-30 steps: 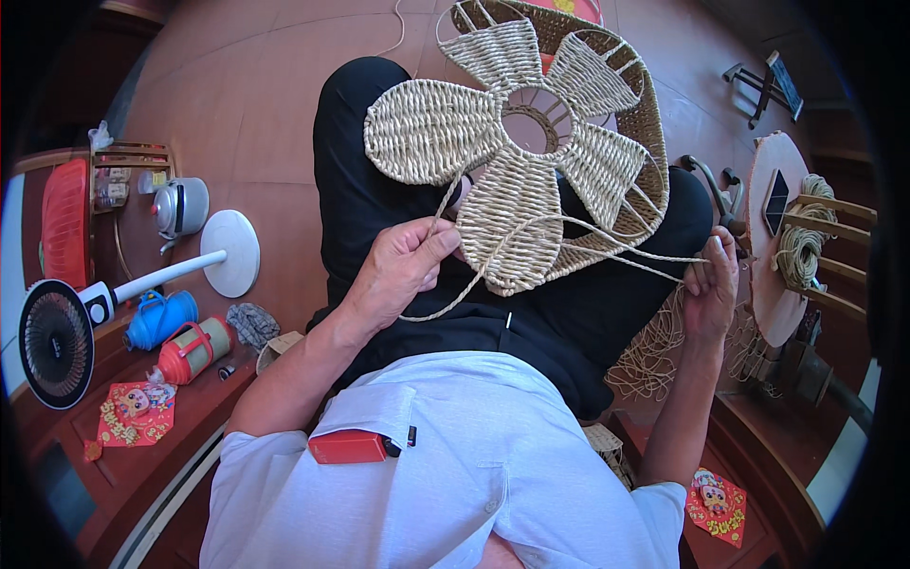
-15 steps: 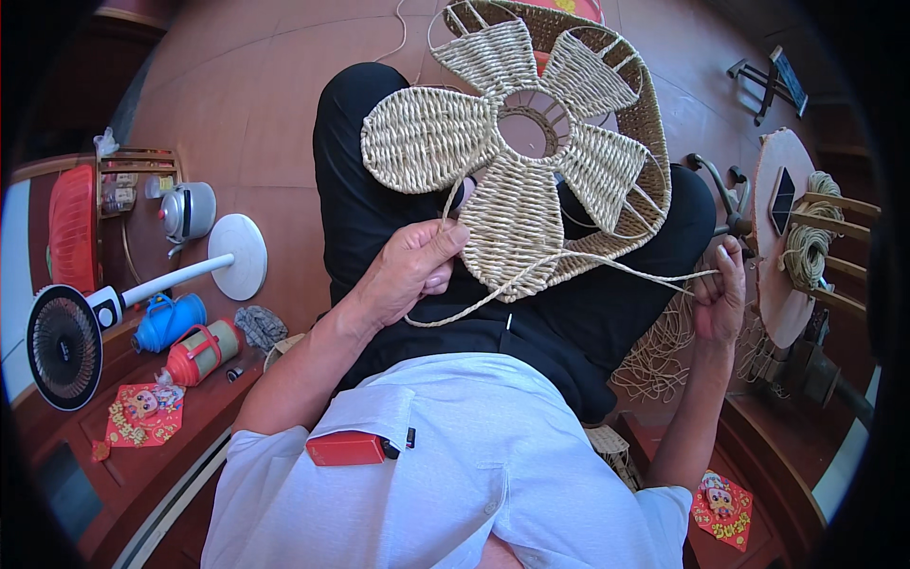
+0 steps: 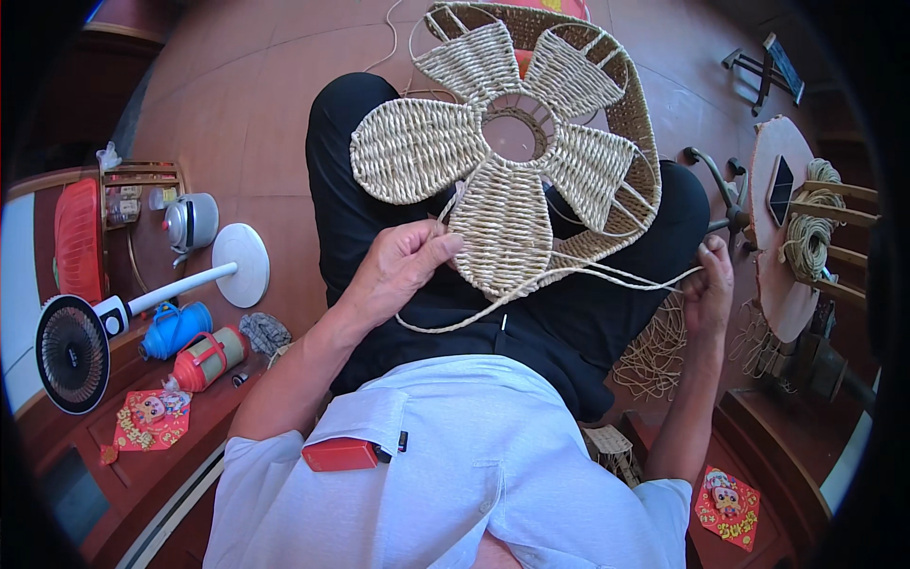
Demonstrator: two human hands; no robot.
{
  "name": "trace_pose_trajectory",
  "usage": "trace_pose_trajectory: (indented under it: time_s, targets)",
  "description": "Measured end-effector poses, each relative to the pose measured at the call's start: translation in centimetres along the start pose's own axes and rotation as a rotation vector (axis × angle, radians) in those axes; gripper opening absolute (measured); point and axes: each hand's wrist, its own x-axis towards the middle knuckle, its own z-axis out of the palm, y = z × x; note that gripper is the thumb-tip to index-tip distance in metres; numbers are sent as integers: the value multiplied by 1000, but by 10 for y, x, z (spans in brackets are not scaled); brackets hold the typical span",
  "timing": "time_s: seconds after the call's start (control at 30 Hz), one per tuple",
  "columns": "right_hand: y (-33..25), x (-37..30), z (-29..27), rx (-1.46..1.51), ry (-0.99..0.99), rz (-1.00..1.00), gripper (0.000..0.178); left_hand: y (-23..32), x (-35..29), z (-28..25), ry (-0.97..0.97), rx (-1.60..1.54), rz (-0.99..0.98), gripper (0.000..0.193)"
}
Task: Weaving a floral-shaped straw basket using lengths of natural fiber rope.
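A flower-shaped piece of woven straw cord [image 3: 502,213] lies over my lap, joined to a deep woven basket wall [image 3: 637,133]. Two lower-left petals are filled with weaving; the other three are woven partway, with bare ribs and wire loops at their outer ends. Beside the lower petal's left edge, my left hand [image 3: 403,261] is closed, thumb against fingers, on a straw cord [image 3: 441,328]. That cord hangs in a loop below the petal and runs right. Off to the right, my right hand [image 3: 709,284] is closed round the cord, which reaches it as two strands.
At left stand a fan [image 3: 74,353], a blue flask [image 3: 175,330], a red-and-green flask [image 3: 207,358] and a kettle [image 3: 191,223]. Cord lies loose on the floor [image 3: 654,356] by my right arm. A coil of cord [image 3: 808,242] hangs by a stool at right.
The woven flower sits slightly further left in view. The cord that crossed over the lower petal now runs along its bottom edge. Both hands keep nearly the same places.
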Motion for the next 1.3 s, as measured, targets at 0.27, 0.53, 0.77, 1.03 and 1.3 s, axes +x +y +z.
trace_pose_trajectory:
  time_s: [0.27, 0.53, 0.77, 1.03, 1.3]
  targets:
    - [-38, -51, 54, -1390, 336, -859, 14, 51, -50, -57, 445, 608, 132, 35]
    - [0, -97, 180, -1044, -247, -650, 32, 66, -60, -31, 801, 1482, 673, 21]
    - [9, -88, 207, -827, -345, -283, 44, 26, -15, 35, 321, 1019, 833, 29]
    - [14, -76, 220, -691, -388, 28, 46, 13, 8, 51, 269, 997, 869, 32]
    - [16, -72, 219, -713, -404, 57, 44, 12, 7, 58, 244, 1129, 820, 35]
